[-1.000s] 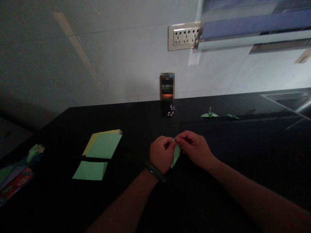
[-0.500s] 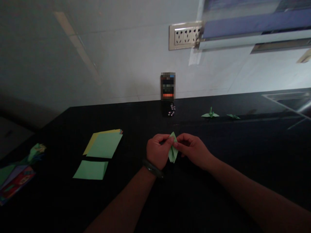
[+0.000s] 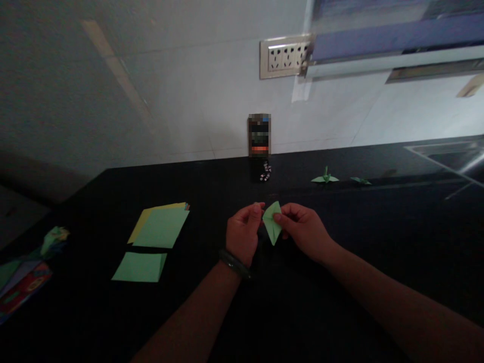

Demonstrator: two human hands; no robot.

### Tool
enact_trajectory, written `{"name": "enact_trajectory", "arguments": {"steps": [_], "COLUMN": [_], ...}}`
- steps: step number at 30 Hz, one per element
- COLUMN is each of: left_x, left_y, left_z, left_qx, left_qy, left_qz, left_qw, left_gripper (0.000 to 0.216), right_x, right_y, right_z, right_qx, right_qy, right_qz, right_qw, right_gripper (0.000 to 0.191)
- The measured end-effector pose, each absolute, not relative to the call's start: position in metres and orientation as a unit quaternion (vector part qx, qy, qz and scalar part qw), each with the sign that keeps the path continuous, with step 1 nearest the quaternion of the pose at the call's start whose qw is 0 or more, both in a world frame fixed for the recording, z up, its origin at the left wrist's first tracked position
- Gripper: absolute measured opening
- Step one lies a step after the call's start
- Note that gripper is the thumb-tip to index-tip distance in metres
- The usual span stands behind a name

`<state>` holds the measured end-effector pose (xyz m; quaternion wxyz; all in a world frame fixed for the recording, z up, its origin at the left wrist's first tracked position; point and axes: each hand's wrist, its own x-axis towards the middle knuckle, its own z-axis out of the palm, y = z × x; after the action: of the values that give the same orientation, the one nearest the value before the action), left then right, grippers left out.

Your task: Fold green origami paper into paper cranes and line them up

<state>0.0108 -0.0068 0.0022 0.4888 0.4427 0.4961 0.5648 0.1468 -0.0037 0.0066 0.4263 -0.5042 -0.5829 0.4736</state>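
The thumb of the right hand (image 3: pixel 308 228) is covering part of the folded green paper (image 3: pixel 271 226), which is hiding fingertips. On the left, a green sheet (image 3: pixel 162 229) is covering most of the yellow sheet (image 3: pixel 138 225), and a red packet (image 3: pixel 26 291) is running past the left edge, its print blurring. Coarse pixels are masking the phone (image 3: pixel 259 136). On the right, an origami figure (image 3: pixel 362 180) is looking too tiny to make out.

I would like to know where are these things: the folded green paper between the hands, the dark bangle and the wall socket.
Folded green paper (image 3: pixel 271 228): head view, middle of its visible face.
Dark bangle (image 3: pixel 235 264): head view, middle of its band.
Wall socket (image 3: pixel 282 58): head view, front plate.
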Motion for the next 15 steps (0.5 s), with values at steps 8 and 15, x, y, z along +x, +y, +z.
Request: {"name": "enact_trajectory", "arguments": {"steps": [8, 15], "left_x": [0.0142, 0.0148], "left_y": [-0.0099, -0.0114], "left_z": [0.0059, 0.0077], "left_qx": [0.294, 0.257], "left_qy": [0.411, 0.382], "left_qz": [0.507, 0.475], "left_qw": [0.699, 0.75], "left_gripper": [0.022, 0.016], "right_x": [0.1493, 0.1479], "right_y": [-0.0018, -0.0046], "right_z": [0.0111, 0.009], "right_qx": [-0.523, -0.521], "right_qy": [-0.558, -0.573], "right_qz": [0.447, 0.424], "right_qw": [0.463, 0.47], "right_gripper": [0.018, 0.017]}}
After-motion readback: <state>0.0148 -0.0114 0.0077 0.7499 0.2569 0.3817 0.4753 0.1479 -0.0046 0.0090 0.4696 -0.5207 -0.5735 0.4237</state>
